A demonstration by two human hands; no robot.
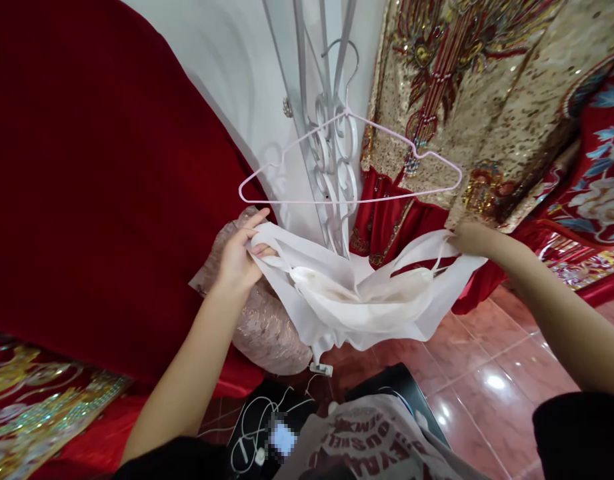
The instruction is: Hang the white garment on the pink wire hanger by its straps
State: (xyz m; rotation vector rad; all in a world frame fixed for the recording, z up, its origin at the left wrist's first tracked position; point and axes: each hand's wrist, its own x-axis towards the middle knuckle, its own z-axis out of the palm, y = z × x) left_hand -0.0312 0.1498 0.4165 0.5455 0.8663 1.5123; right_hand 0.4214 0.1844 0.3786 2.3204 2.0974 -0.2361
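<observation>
My left hand [243, 257] grips the left edge of a thin white garment [369, 317], with part of the cloth between thumb and fingers. On the opposite side my right hand [465, 240] is closed round the garment's other edge; its fingers are mostly hidden. Stretched between both hands, the cloth sags in the middle and shows pale padded cups and thin straps. Just above it hangs a pink wire hanger [307, 202] with a metal hook, apart from the cloth and both hands.
Behind the hanger stands a white scrolled metal rack [337, 157]. Large dark red fabric [101, 187] fills the left. Gold sequined garments [491, 87] hang at right. Below lie tangled white cables [247, 427] on a black surface, above pink floor tiles [487, 380].
</observation>
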